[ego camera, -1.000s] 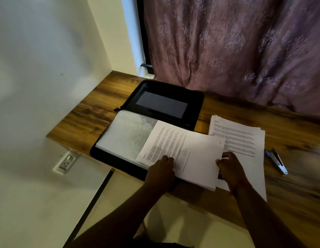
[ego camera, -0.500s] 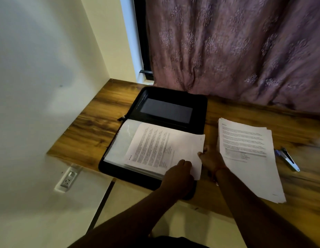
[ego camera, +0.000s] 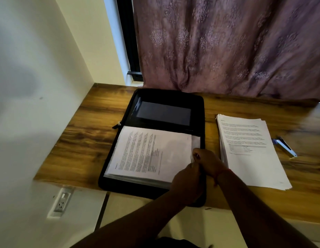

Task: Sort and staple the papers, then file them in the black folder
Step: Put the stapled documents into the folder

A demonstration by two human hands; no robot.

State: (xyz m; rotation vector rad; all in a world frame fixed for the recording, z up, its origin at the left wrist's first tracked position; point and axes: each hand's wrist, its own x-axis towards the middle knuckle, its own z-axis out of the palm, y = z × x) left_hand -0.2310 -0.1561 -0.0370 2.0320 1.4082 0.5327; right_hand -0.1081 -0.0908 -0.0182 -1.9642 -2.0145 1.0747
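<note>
The stapled set [ego camera: 152, 153] has just slid inside the black folder [ego camera: 166, 111] on the tabletop [ego camera: 84, 140]. Both hands, left [ego camera: 187, 183] and right [ego camera: 209, 163], pinch its right edge; 1 unsorted stack [ego camera: 248, 151] waits beside.

My left hand [ego camera: 187, 178] covering the black folder [ego camera: 166, 97]'s near right corner, my right hand [ego camera: 207, 162]'s fingertips blurring at the sleeve edge, printed text too small for reading, the stapler [ego camera: 285, 146] smearing near the desk [ego camera: 87, 140]'s right edge.
</note>
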